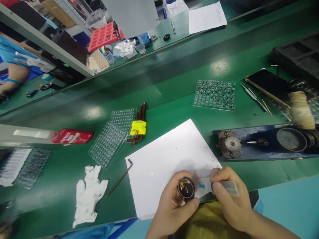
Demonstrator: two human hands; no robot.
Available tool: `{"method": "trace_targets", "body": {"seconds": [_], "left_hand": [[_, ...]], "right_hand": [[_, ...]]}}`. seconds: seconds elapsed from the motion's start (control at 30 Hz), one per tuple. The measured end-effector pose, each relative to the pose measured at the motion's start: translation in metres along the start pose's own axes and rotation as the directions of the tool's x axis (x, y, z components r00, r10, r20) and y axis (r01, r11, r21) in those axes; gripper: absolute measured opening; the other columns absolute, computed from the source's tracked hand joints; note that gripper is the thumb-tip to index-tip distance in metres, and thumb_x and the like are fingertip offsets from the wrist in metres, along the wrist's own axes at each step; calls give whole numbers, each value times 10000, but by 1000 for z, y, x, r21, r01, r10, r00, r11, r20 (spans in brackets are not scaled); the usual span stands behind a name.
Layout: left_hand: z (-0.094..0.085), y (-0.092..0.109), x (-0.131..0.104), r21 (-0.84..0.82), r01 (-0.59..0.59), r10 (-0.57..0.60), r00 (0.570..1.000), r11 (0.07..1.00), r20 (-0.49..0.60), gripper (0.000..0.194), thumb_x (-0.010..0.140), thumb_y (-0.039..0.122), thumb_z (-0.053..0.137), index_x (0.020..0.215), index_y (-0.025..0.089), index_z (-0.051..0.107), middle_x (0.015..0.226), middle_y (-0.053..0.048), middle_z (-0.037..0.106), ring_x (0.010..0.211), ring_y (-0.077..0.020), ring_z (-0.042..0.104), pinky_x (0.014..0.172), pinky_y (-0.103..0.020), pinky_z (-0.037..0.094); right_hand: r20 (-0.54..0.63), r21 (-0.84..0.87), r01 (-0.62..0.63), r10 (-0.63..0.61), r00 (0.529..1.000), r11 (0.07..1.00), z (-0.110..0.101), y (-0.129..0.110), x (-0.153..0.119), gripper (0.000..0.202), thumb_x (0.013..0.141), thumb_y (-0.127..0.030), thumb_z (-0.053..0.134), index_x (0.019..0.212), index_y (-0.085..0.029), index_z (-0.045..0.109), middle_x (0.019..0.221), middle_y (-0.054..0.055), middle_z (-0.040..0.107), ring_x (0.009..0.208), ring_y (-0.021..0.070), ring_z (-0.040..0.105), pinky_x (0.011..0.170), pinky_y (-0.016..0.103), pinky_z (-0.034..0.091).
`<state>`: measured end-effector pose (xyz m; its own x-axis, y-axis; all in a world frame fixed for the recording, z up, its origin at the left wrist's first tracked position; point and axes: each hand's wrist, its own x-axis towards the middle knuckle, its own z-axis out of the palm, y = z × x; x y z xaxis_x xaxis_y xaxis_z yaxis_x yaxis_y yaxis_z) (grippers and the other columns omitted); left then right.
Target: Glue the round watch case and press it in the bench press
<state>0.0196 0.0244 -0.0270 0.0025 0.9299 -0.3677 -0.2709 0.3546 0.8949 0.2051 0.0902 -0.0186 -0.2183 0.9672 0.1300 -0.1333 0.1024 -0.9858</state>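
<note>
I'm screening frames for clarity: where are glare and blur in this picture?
Head view: overhead-light glare patches on the green mat; the red adhesive bottle and the left edge smear; the left hand and right hand, around the small round black part, look fairly sharp.

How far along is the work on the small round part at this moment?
In hand: the left hand grips a small round part while the right hand points a clear dispenser with a blue tip at it. A hex key lies loose nearby. What is finished or left cannot be told.
</note>
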Motion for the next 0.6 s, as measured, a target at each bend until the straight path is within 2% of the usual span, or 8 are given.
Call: {"method": "trace_targets", "body": {"seconds": [0.17,0.37,0.6], "left_hand": [[5,8,-2,-20,50,-50,999,999,-20,470,846,332,933,1236,243,687,961,-36,673,822,-157,648,716,-193,498],[19,29,-4,-40,118,-122,986,992,-116,497,786,394,986,1176,235,722,951,-26,700,867,-159,649,768,-200,489],[20,30,-3,-46,127,-132,982,991,-133,536,763,413,999,1189,234,727,941,-21,702,873,-166,654,770,-207,485]], "right_hand": [[16,15,-8,7,1000,1000,-2,-1,1,163,1116,-335,587,972,-259,599,694,-35,594,532,129,502,514,209,422],[-22,2,-11,11,1000,1000,-1,1,-1,121,1103,-320,608,1004,-255,631,752,-12,642,579,134,566,549,199,479],[8,5,-34,34,999,999,-1,-1,1,214,1129,-379,577,952,-262,590,699,-40,599,539,121,510,516,186,436]]}}
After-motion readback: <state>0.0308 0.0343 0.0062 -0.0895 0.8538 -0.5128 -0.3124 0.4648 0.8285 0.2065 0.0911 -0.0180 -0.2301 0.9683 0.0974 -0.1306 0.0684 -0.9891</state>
